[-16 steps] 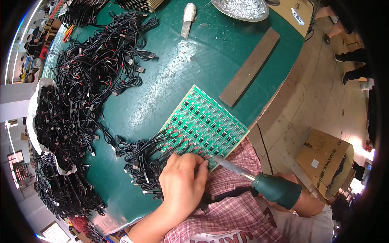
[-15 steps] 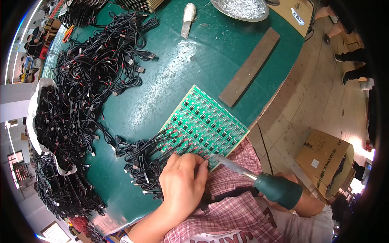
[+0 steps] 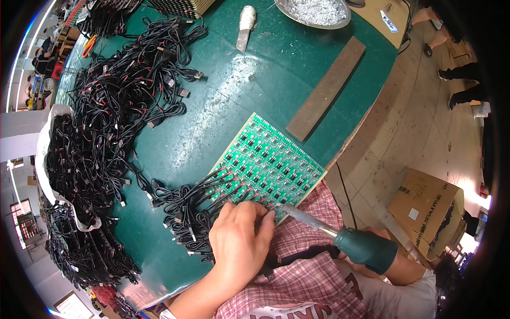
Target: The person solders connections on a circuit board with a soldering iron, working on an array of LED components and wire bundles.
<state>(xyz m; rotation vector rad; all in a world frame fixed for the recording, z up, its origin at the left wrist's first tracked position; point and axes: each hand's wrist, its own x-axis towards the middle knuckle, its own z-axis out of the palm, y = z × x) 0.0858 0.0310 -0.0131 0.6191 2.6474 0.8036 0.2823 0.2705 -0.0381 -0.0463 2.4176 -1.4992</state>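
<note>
A green circuit board panel [image 3: 271, 154] with rows of small black parts lies at the near edge of the table. Several black cables with red and black wire ends run onto its left side. My left hand [image 3: 239, 234] is closed at the board's near corner, its fingers pinched on a cable wire whose tip is mostly hidden. In my right hand [image 3: 376, 234] is a soldering iron with a dark green handle [image 3: 364, 249], the fingers largely behind it. The iron's metal tip touches or nearly touches the board beside my left fingertips; which, I cannot tell.
A bundle of black USB cables [image 3: 186, 210] lies left of the board, with a large heap [image 3: 122, 90] beyond. Farther off are a brown bar [image 3: 326, 87], a knife with a wrapped handle [image 3: 246, 26] and a metal dish [image 3: 284, 9]. A cardboard box [image 3: 419, 212] stands on the floor at right.
Almost nothing differs. The soldering iron and my left fingertips have shifted very slightly at the board's near corner.
</note>
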